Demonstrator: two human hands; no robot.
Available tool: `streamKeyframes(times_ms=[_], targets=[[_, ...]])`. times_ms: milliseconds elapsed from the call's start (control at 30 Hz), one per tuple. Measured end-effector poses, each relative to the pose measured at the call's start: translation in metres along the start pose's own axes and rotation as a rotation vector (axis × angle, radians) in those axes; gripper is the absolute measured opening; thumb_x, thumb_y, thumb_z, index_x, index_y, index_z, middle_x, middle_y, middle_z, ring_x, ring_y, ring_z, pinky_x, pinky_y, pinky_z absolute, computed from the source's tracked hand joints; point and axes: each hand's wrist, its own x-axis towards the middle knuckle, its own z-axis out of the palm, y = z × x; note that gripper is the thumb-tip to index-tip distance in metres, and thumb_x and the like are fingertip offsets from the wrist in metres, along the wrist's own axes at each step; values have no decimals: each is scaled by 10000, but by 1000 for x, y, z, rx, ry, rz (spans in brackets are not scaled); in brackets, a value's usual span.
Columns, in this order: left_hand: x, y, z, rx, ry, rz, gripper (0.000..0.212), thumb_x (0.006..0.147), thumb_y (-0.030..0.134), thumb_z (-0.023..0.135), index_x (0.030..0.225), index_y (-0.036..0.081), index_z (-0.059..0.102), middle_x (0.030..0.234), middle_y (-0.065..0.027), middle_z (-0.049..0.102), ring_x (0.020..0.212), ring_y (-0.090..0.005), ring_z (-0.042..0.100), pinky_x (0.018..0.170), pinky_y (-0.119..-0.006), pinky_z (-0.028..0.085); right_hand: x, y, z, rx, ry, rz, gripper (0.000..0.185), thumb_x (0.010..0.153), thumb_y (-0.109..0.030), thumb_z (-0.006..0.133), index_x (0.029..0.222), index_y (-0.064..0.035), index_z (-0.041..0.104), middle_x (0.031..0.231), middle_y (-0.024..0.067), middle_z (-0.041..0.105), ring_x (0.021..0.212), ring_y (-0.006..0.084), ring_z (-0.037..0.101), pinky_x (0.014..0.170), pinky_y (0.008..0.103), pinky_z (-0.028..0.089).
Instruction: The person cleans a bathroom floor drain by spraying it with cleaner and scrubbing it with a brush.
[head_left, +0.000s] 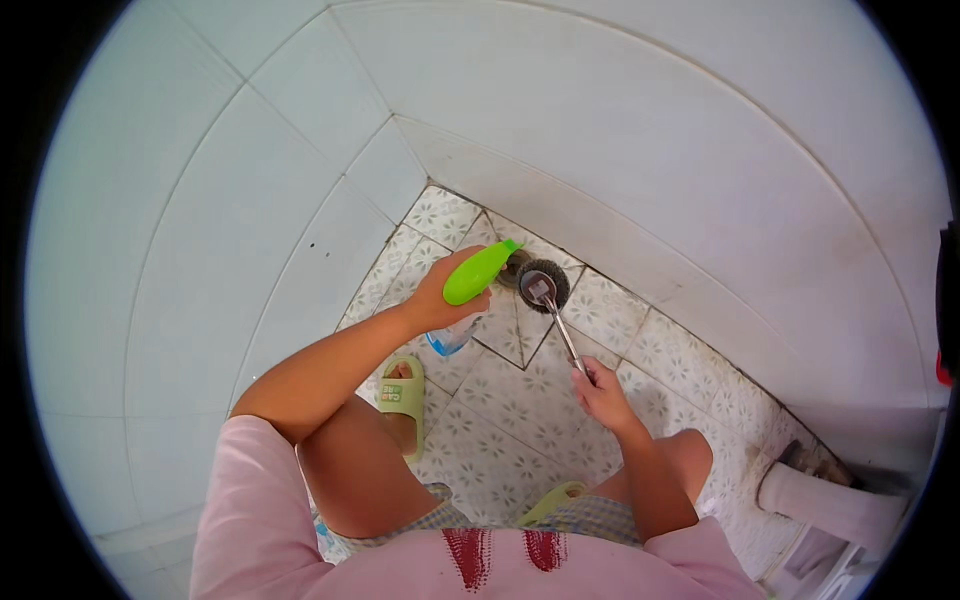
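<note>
My left hand (450, 281) grips a spray bottle with a bright green trigger head (480, 274). Its clear body, with blue at the bottom (450, 341), shows below my fingers. The nozzle points toward the wall side, over a round dark floor drain (513, 268). In my right hand (602, 394) is the metal handle of a round scrubbing brush (544, 286) with dark bristles. The brush head overlaps the drain's right edge in view; whether it touches the floor cannot be told.
Pale tiled walls (570, 142) meet in a corner beyond the patterned floor tiles (517, 405). My green slippers (401, 401) are on the floor near my knees. A white cylindrical fixture (825, 502) stands at the lower right. A black and red object (946, 315) shows at the right rim.
</note>
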Motion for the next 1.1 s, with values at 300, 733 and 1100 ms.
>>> streamKeyframes(times_ms=[300, 733, 1100], targets=[[-31, -67, -118, -48, 244, -98, 541, 712, -42, 596, 1242, 41, 523, 1126, -48, 588, 790, -123, 583, 705, -274, 487, 79, -75, 79, 27, -150, 86, 143, 904, -94, 570, 1018, -44, 499, 611, 17, 512, 410, 74, 422, 378, 232, 345], [8, -139, -169, -234, 522, -61, 344, 675, -4, 615, 1015, 46, 600, 702, -8, 584, 624, -74, 532, 610, -233, 433, 178, -152, 113, -248, 12, 138, 264, 935, -202, 550, 1129, -23, 544, 573, -4, 473, 431, 65, 404, 381, 241, 330], [20, -154, -173, -121, 510, -18, 270, 673, 21, 612, 942, 23, 588, 758, -30, 598, 677, -103, 582, 654, -251, 464, 168, -110, 102, -271, 101, 174, 265, 928, -145, 545, 1164, -30, 508, 577, 12, 488, 429, 75, 425, 389, 247, 336]])
